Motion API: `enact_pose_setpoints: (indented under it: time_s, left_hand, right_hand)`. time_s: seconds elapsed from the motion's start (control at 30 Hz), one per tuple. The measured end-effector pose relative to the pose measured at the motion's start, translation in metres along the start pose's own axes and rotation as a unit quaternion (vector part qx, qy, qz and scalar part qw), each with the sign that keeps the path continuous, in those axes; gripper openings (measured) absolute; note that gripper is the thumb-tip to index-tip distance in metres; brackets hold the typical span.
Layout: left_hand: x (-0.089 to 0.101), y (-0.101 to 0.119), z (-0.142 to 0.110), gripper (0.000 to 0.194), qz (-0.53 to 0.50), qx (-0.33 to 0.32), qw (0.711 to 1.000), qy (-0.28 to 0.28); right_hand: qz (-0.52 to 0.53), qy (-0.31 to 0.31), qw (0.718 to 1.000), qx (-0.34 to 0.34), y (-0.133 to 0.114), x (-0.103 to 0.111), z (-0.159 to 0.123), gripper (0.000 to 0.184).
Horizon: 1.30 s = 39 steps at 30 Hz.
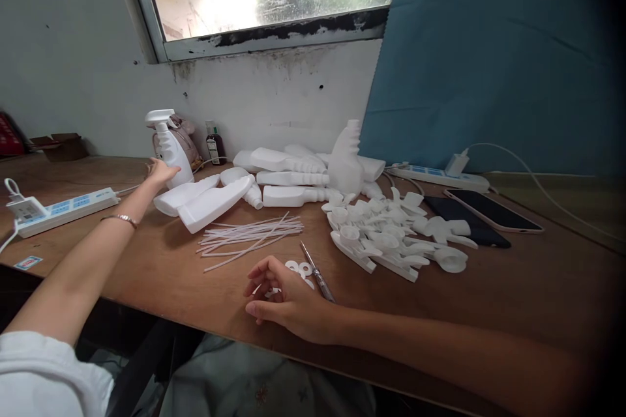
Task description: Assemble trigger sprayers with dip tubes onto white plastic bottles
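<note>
My left hand (162,171) reaches out to the far left, its thumb across the front of an upright white spray bottle (177,155) with its trigger head on. Its other fingers are partly hidden at the bottle's side. Near the front edge, my right hand (288,300) rests with loosely curled fingers, thumb and fingertips apart, and no object shows in its grasp. Close beside it lie several white ring washers (306,268) and a slim screwdriver (317,272). A bit of white shows beneath its fingers. Thin white dip tubes (254,234) lie in a bundle beyond it.
Empty white bottles (293,178) lie along the back, one standing bottle (345,166) among them. Trigger heads (381,234) are heaped to the right, near a phone (493,208). Power strips (68,210) sit left and right (440,176). A dark bottle (214,143) stands by the wall.
</note>
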State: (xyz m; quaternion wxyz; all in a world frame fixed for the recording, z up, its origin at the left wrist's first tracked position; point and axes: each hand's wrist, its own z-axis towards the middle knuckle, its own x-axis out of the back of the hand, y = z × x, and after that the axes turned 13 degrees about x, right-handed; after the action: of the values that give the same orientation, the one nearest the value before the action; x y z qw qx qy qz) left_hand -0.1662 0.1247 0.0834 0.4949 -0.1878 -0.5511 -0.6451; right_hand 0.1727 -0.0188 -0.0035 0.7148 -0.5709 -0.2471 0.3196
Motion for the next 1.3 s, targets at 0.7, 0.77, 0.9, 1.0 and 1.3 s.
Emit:
enact_pose_setpoints:
  time_s: [0.7,0.77,0.9,1.0,1.3]
  left_hand:
    - [-0.049,0.102,-0.215,0.021,0.122,-0.251,0.936,-0.217]
    - [-0.047,0.098,-0.212,0.022,0.146,-0.253,0.926,-0.238]
    - [-0.047,0.093,-0.211,0.019,0.155,-0.267,0.921,-0.238]
    - [-0.050,0.091,-0.212,0.016,0.157,-0.262,0.924,-0.229]
    - [-0.052,0.090,-0.208,0.013,0.106,-0.235,0.936,-0.241]
  right_hand:
    - [-0.811,-0.147,0.531,-0.195,-0.118,0.084,-0.004,0.011]
    - [-0.807,-0.161,0.533,-0.197,-0.117,0.083,-0.002,0.015]
    - [-0.795,-0.182,0.547,-0.188,-0.112,0.084,0.002,0.019]
    - [-0.789,-0.191,0.553,-0.189,-0.109,0.085,0.004,0.013]
    - [-0.801,-0.183,0.547,-0.159,-0.099,0.079,0.006,0.012]
